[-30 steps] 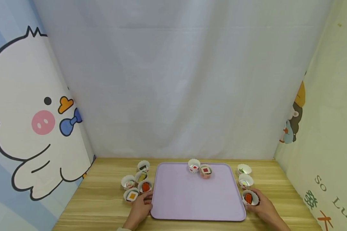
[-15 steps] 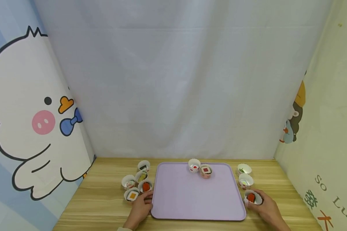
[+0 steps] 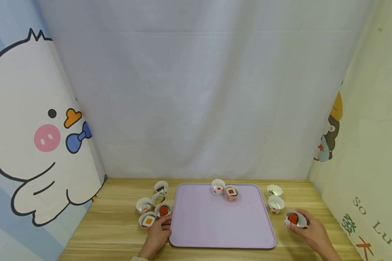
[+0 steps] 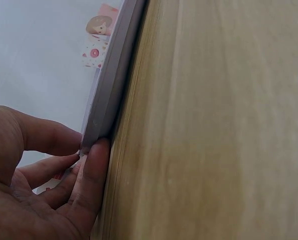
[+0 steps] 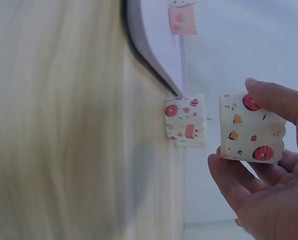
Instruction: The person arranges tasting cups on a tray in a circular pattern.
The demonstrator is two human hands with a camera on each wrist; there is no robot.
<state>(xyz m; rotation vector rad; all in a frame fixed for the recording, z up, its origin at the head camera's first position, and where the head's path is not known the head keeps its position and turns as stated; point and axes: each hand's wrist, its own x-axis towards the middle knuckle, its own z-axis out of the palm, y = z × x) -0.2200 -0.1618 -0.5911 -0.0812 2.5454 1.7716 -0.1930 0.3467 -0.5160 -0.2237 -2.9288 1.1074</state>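
My right hand [image 3: 316,232] grips a white paper baking cup [image 5: 254,127] printed with doughnuts, thumb on one side and fingers on the other. A red-topped piece [image 3: 293,218] sits inside it, and the cup is held above the wood table. The left hand [image 3: 157,235] is at the left edge of a lilac tray [image 4: 111,82], pinching its rim between thumb and fingers. Two more filled cups stand at the tray's back: a white cup [image 3: 218,187] and a pink cup [image 3: 231,193] with a white square top.
Several filled cups [image 3: 144,206] cluster left of the tray, the closest touching or nearly touching my left hand. Two white cups [image 3: 276,205] stand beside the tray's right edge. A pale curtain [image 3: 189,108] closes off the back, with printed cloths [image 3: 42,137] at the sides.
My right hand has carried the cup with the red-topped piece rightward, away from the tray's right edge, tilting it. The left hand and tray stay in place.
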